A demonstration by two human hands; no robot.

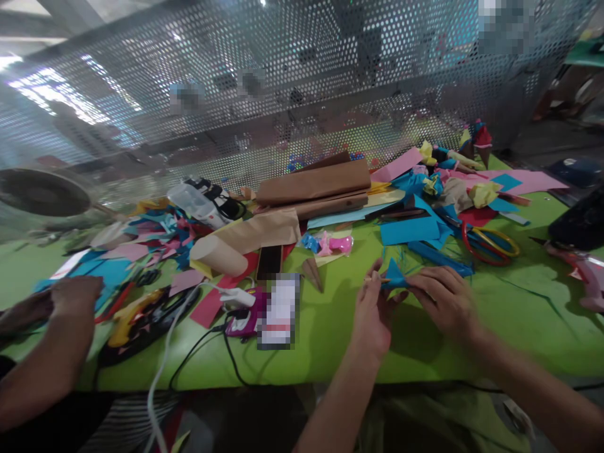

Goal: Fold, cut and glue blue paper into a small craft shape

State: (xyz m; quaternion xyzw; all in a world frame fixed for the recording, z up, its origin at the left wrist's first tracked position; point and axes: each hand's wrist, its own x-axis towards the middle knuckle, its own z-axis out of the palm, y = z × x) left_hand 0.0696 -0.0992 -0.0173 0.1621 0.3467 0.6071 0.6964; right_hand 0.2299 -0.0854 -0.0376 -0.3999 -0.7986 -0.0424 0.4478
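Note:
Between my two hands, above the green table (325, 340), is a small blue paper piece (395, 274) with a pointed tip. A thin light-brown stick (383, 280) juts out at its left side. My left hand (375, 308) is closed, with the stick pinched between its thumb and fingers. My right hand (446, 299) has its fingertips pressed on the right edge of the blue paper. Just left of my hands, a brown paper cone (312, 274) lies on the table. Blue paper strips (441, 257) lie just beyond my right hand.
Scissors with red and yellow handles (491, 244) lie at right. A phone (270, 262), a purple power strip (252, 311) with cables, and a yellow glue gun (136, 318) are at left. Brown paper rolls (311, 182) lie behind. A co-worker's arm (56, 340) rests far left.

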